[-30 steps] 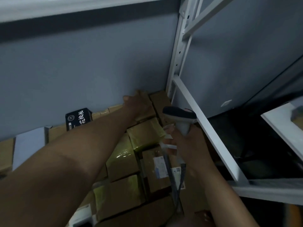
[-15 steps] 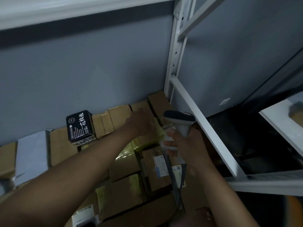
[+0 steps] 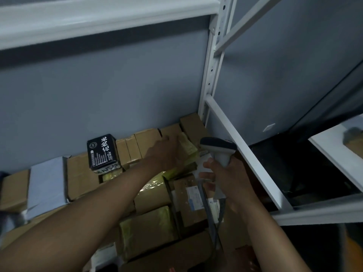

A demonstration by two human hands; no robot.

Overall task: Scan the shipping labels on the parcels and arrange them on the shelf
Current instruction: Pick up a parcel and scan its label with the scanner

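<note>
Many brown cardboard parcels (image 3: pixel 84 175) lie packed on the shelf, some wrapped in yellow tape (image 3: pixel 149 228). My left hand (image 3: pixel 163 154) reaches over them with fingers stretched toward the back row, above a yellow-taped parcel (image 3: pixel 188 148); it holds nothing. My right hand (image 3: pixel 225 179) grips the handle of a grey barcode scanner (image 3: pixel 218 147), whose head points left over the parcels. Its cable (image 3: pixel 215 228) hangs down. A parcel with a white shipping label (image 3: pixel 193 197) lies just left of my right hand.
A black box with white characters (image 3: pixel 103 152) stands on the back row. A grey mailer bag (image 3: pixel 47 185) lies at the left. The white shelf upright (image 3: pixel 211 75) and a slanted side rail (image 3: pixel 245 154) bound the right side; an upper shelf beam (image 3: pixel 98 20) runs overhead.
My left hand has drawn back from the parcels against the rear wall toward the yellow-taped one. My right hand keeps the scanner in about the same place.
</note>
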